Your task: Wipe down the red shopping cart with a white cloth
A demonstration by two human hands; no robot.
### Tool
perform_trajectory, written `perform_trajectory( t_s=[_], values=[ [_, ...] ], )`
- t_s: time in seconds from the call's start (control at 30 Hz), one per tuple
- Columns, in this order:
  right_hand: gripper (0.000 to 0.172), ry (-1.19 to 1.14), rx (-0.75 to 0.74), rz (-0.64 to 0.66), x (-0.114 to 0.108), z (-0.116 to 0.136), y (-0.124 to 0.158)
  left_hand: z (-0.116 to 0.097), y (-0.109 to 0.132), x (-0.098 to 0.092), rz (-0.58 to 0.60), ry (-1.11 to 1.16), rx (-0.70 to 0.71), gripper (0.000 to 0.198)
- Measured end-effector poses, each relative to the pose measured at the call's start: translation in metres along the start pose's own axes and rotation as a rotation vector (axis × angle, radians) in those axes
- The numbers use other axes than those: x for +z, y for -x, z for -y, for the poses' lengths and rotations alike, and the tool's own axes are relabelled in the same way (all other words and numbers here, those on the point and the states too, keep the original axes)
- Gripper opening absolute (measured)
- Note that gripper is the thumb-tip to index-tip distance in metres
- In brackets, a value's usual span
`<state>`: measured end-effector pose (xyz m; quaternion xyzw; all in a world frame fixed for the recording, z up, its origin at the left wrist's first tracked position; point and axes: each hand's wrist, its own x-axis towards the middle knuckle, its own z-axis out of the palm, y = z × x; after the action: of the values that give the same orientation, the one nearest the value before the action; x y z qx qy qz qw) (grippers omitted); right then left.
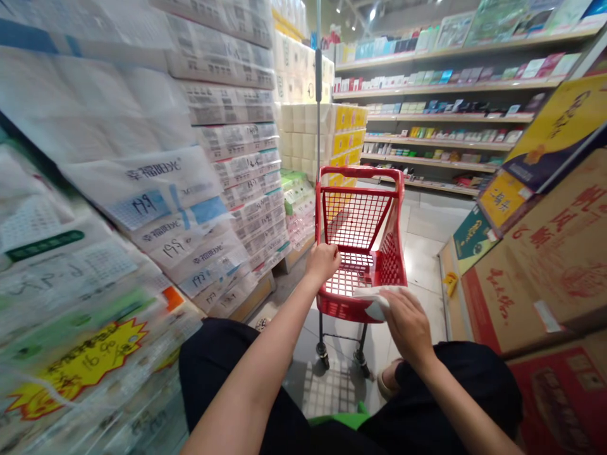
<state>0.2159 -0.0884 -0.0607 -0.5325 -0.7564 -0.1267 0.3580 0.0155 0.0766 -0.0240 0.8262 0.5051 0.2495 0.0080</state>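
Note:
A small red shopping cart with a grid-walled basket stands right in front of me, between my knees. My left hand is closed on the basket's left rim. In my right hand is a white cloth, pressed against the basket's near rim at the right corner. My fingers cover part of the cloth. A thin metal pole with a dark sleeve rises from the cart's left side. Below the basket, dark wheels rest on the tiled floor.
Packs of tissue paper with handwritten prices are stacked high on the left. Cardboard cartons line the right side. Shelves of boxed goods stand at the back. Part of a green object shows beneath me.

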Motion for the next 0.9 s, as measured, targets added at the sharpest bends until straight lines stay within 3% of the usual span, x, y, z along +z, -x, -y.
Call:
perform_trajectory(
  t_s=[0.2,0.37,0.5,0.7,0.8,0.9],
  values=[
    [0.032,0.081,-0.134,0.134,0.039,0.077,-0.036,-0.009,0.001,0.003,-0.045,0.022,0.012,0.019],
    [0.023,0.146,-0.133,0.213,0.055,0.087,-0.047,-0.005,0.002,0.002,-0.015,-0.016,0.048,0.018],
    [0.027,0.163,-0.150,0.222,0.032,0.060,-0.031,0.000,0.000,-0.001,0.029,-0.015,0.079,0.012],
    [0.029,0.102,-0.235,0.302,-0.017,-0.012,-0.012,0.007,-0.003,-0.008,0.089,-0.056,0.182,0.008],
    [0.029,0.017,-0.285,0.353,-0.027,-0.049,-0.020,0.007,-0.002,-0.009,0.111,-0.051,0.205,0.008],
    [0.030,-0.055,-0.178,0.352,-0.023,-0.076,-0.041,0.005,-0.001,-0.009,0.112,-0.032,0.215,0.009]
  ],
)
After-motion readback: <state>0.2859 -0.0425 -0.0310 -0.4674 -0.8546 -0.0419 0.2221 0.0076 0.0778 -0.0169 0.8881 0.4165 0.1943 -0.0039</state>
